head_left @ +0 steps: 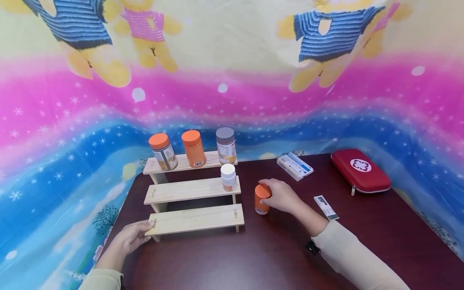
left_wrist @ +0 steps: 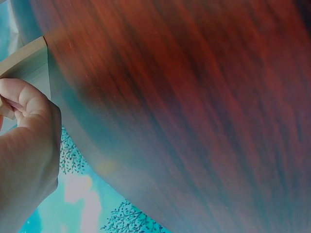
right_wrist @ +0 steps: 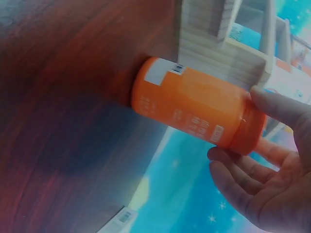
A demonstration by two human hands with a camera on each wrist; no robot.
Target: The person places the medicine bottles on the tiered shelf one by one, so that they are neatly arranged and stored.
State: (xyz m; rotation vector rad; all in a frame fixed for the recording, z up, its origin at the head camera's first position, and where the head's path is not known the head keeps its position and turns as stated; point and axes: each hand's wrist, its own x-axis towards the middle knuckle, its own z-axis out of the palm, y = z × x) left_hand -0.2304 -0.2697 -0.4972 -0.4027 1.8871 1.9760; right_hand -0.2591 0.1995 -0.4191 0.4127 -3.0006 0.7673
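My right hand (head_left: 283, 196) grips an orange bottle (head_left: 262, 203) by its lid, to the right of a three-tier wooden shelf (head_left: 195, 219). In the right wrist view, thumb and fingers sit around the lid of the upright bottle (right_wrist: 194, 104), near the dark tabletop. At the shelf's lower left corner, my left hand (head_left: 134, 237) pinches the end of the bottom board. On the top tier stand an orange-lidded jar (head_left: 164, 155), an orange bottle (head_left: 193, 151) and a grey-lidded jar (head_left: 226, 149). A small white bottle (head_left: 228, 179) stands at the middle tier's right end.
Behind my right hand lies a white and blue medicine box (head_left: 295, 166). A blister-like flat packet (head_left: 326, 207) lies near my right forearm. A red zip case (head_left: 359, 171) with a white emblem is at the table's back right. Printed cloth (head_left: 232, 100) hangs around the table.
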